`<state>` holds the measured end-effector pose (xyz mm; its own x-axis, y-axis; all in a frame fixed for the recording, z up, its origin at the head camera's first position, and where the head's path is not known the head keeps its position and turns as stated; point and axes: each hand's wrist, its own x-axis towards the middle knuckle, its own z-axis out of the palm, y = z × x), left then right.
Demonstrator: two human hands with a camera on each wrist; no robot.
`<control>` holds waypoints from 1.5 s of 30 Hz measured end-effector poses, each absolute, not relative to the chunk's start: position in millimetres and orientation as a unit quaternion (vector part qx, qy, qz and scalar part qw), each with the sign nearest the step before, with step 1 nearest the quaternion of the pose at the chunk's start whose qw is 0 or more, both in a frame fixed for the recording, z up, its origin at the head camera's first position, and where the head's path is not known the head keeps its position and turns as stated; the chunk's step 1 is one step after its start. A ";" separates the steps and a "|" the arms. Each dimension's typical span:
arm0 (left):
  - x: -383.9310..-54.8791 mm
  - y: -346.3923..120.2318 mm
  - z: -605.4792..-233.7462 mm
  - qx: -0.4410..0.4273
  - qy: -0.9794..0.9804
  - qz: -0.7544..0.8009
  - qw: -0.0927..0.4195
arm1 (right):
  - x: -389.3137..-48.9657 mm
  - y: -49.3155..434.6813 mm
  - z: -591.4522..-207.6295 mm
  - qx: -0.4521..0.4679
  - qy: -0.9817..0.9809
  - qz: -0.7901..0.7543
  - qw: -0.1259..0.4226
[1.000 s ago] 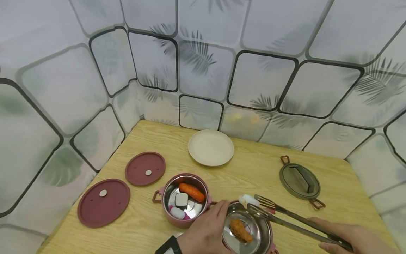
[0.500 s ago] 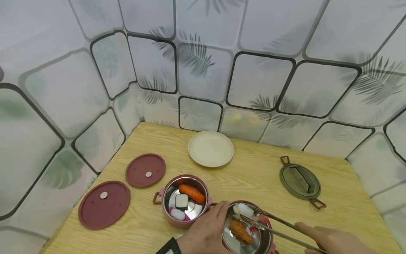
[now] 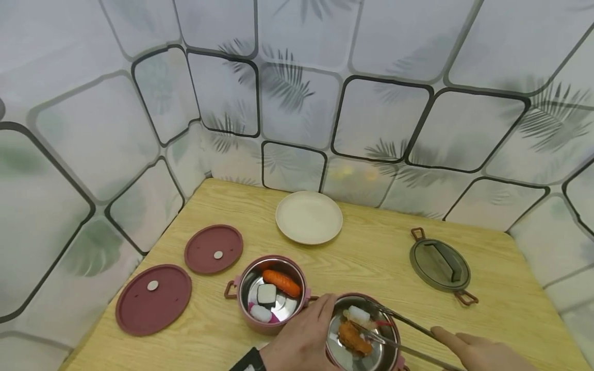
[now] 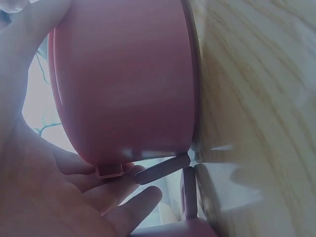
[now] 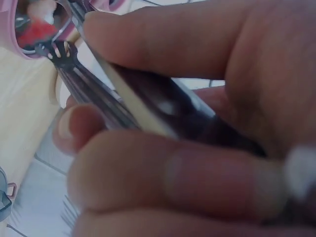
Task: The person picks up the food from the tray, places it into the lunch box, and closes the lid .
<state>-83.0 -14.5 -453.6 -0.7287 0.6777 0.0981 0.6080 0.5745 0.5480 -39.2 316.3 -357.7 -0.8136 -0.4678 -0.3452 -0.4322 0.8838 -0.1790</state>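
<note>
My left hand (image 3: 303,335) grips the side of the right pink pot (image 3: 394,330), its fingers by a side handle (image 4: 165,169) in the left wrist view. My right hand (image 3: 480,350) holds metal tongs (image 3: 413,323) with fork-like tips. The tongs' arms stand apart, with their tips inside this pot. Within it lie a fried drumstick (image 3: 355,337) and a white piece with a red tail (image 3: 359,313), like shrimp sushi. The drumstick partly hides one tip. In the right wrist view, the fingers (image 5: 163,42) hold the tongs' arms.
The left pink pot (image 3: 245,309) holds an orange sausage-like piece (image 3: 282,283), a white block (image 3: 266,293) and a white-and-purple piece (image 3: 262,313). Two maroon lids (image 3: 155,304) lie farther left. A cream plate (image 3: 309,217) stands behind; a grey-green lidded pan (image 3: 440,264) sits right.
The tongs have come left and down into the right pot, bringing the white-and-red piece from its rim to beside the drumstick. Their arms have spread. My left hand keeps its place.
</note>
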 end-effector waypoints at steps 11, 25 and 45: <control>-83.1 -16.9 -454.3 0.352 0.891 0.280 0.065 | -53.2 306.8 -338.4 -0.330 0.922 -0.171 0.112; -81.7 -19.8 -457.8 0.354 0.889 0.279 0.080 | -155.4 254.6 -350.7 -0.196 0.944 -0.258 0.063; -84.2 -19.3 -455.3 0.360 0.891 0.261 0.092 | -245.5 205.7 -434.0 -0.179 0.924 -0.307 0.140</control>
<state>-84.2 -19.3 -455.3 -0.7234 0.6900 0.0237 0.5937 0.6041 0.5316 -245.5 205.7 -434.0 -0.8965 -0.4174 -0.1487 -0.2453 0.7470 -0.6180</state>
